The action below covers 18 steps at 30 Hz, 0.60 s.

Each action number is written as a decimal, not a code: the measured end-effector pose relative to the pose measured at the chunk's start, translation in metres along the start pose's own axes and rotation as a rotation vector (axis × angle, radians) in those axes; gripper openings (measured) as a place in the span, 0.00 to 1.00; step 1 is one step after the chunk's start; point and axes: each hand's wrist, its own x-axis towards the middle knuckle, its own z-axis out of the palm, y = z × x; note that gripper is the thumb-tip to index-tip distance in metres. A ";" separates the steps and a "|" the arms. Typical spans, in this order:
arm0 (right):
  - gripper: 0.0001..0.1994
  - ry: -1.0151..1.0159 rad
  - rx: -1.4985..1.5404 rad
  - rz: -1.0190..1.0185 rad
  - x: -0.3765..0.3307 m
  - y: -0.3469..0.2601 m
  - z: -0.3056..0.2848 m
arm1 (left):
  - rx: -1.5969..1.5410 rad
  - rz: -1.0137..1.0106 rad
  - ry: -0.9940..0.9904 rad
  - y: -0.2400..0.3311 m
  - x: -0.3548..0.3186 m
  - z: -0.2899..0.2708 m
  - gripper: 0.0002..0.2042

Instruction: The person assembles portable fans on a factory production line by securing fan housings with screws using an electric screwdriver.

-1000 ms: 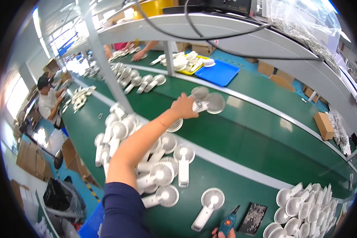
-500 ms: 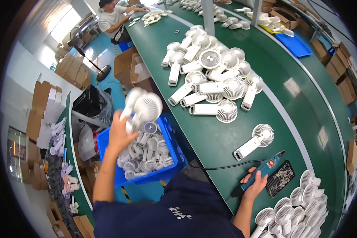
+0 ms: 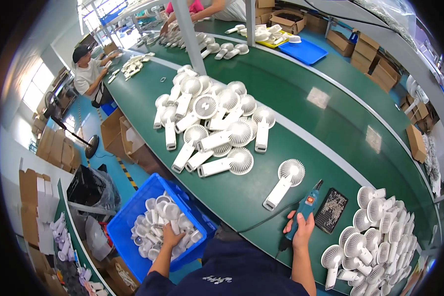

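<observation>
My left hand point(image 3: 171, 239) is down in a blue plastic bin point(image 3: 125, 215), touching the white handheld fans point(image 3: 155, 213) heaped there. Its fingertips are hidden among the fans, so whether it grips one does not show. Over the green workbench, my right hand point(image 3: 301, 229) is closed around a teal electric screwdriver point(image 3: 306, 207), its tip pointing away from me. A single white handheld fan point(image 3: 284, 183) lies just left of the screwdriver's tip. Right of the tool sits a black tray of small screws point(image 3: 332, 210).
A loose pile of white fans point(image 3: 217, 123) covers the bench farther off. Stacked fans point(image 3: 375, 241) fill the near right. A blue tray point(image 3: 304, 51) lies on the far side, behind a metal post point(image 3: 190, 39). Cardboard boxes point(image 3: 114, 138) stand left of the bench, and a person point(image 3: 88, 74) sits beyond.
My left hand has gone from above the bin, where it held white fans, down into it. My right hand still holds the screwdriver. The view has swung to the right.
</observation>
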 end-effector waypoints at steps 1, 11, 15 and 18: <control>0.16 0.003 0.014 0.020 -0.001 0.000 0.000 | -0.120 -0.033 0.002 0.009 0.003 -0.011 0.40; 0.17 -0.020 0.072 0.062 0.001 0.002 0.000 | -0.687 0.603 0.582 0.263 0.125 -0.173 0.17; 0.23 -0.009 0.148 0.042 0.000 0.005 -0.015 | -0.716 1.024 0.435 0.429 0.177 -0.187 0.13; 0.24 -0.005 0.160 0.073 -0.001 0.003 -0.011 | -0.424 1.171 0.339 0.530 0.236 -0.189 0.12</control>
